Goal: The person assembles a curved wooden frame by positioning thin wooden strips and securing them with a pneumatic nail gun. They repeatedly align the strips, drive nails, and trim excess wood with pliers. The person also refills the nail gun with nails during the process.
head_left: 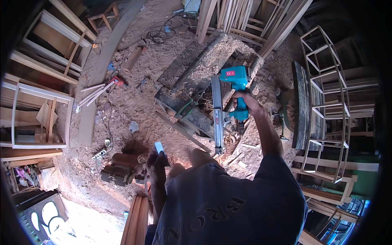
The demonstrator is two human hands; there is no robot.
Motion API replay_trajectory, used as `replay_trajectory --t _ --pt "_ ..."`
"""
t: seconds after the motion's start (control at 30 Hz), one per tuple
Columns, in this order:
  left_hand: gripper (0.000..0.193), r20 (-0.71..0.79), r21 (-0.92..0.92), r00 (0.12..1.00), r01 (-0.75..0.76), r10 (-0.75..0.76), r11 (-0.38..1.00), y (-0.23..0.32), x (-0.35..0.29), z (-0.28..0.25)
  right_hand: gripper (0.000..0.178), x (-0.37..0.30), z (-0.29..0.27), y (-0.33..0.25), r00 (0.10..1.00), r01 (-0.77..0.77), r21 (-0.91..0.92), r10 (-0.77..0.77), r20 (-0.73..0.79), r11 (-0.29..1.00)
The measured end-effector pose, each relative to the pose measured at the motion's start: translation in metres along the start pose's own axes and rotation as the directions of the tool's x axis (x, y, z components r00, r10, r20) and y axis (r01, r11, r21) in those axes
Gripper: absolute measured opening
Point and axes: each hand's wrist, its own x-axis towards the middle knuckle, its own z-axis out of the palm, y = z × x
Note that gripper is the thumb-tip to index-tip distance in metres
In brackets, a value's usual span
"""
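My right hand (250,102) is wrapped round the handle of a teal nail gun (236,74). Its long silver magazine (218,112) runs down toward my body, left of the handle. Lower and to the left, the fingers of my left hand (155,164) close on a small, pale, flat rectangular piece (159,147); its kind is too small to make out. Beneath the nail gun, a dark low wooden bench (169,100) stands on the floor, strewn with shavings. A green bar-like tool (188,107) lies on it.
A motor-like machine (122,167) sits near my left hand, with a power strip (99,154) and its cable beyond it. Wooden frames (41,110) line the left side. On the right stand a slender open frame (326,106) and a dark plank (300,106). Timber strips (241,20) lean behind.
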Motion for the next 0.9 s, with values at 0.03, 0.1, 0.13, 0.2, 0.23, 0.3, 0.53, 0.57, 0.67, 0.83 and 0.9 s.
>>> replay_trajectory --t 0.03,0.1,0.13,0.2,0.23,0.3,0.53,0.57,0.67,0.83,0.9 --pt "0.022 0.072 0.012 0.997 0.024 -0.025 1.0 0.013 0.004 0.02 0.015 -0.033 0.007 -0.002 0.999 -0.001 0.045 0.003 -0.039 0.999" --pt "0.018 0.266 0.1 0.961 0.051 -0.076 0.994 0.036 0.009 0.058 0.016 -0.098 0.025 0.0 0.987 0.153 0.131 -0.159 0.036 0.979" --pt "0.017 0.329 0.13 0.944 -0.025 -0.019 0.991 0.043 0.011 0.078 0.017 -0.125 0.038 0.005 0.985 0.167 0.113 -0.161 -0.067 0.979" --pt "0.019 0.434 0.128 0.898 -0.141 0.073 0.982 0.044 0.013 0.121 0.018 -0.166 0.068 0.02 0.959 0.228 0.108 -0.204 -0.197 0.968" --pt "0.021 0.498 0.053 0.854 -0.202 0.149 0.978 0.042 0.009 0.139 0.018 -0.184 0.082 0.029 0.941 0.265 0.113 -0.231 -0.247 0.958" --pt "0.021 0.585 0.231 0.752 -0.514 0.305 0.826 0.037 0.001 0.16 0.011 -0.217 0.108 0.048 0.896 0.321 0.193 -0.231 -0.378 0.927" --pt "0.016 0.756 0.235 0.466 -0.848 0.459 0.474 0.001 -0.046 0.155 0.04 -0.287 0.165 0.098 0.834 0.431 0.432 -0.167 -0.527 0.792" --pt "0.015 0.761 0.231 0.432 -0.877 0.484 0.421 -0.003 -0.053 0.148 0.043 -0.295 0.17 0.104 0.833 0.42 0.428 -0.153 -0.532 0.8" --pt "0.013 0.788 0.255 0.359 -0.93 0.5 0.266 -0.008 -0.071 0.133 0.045 -0.319 0.185 0.119 0.834 0.399 0.438 -0.121 -0.538 0.806" --pt "0.011 0.835 0.22 0.26 -0.966 0.486 0.138 -0.01 -0.098 0.11 0.046 -0.348 0.209 0.142 0.811 0.442 0.447 -0.133 -0.57 0.778" --pt "0.011 0.851 0.192 0.217 -0.976 0.478 0.102 -0.011 -0.108 0.101 0.053 -0.358 0.217 0.148 0.802 0.444 0.465 -0.109 -0.587 0.765"
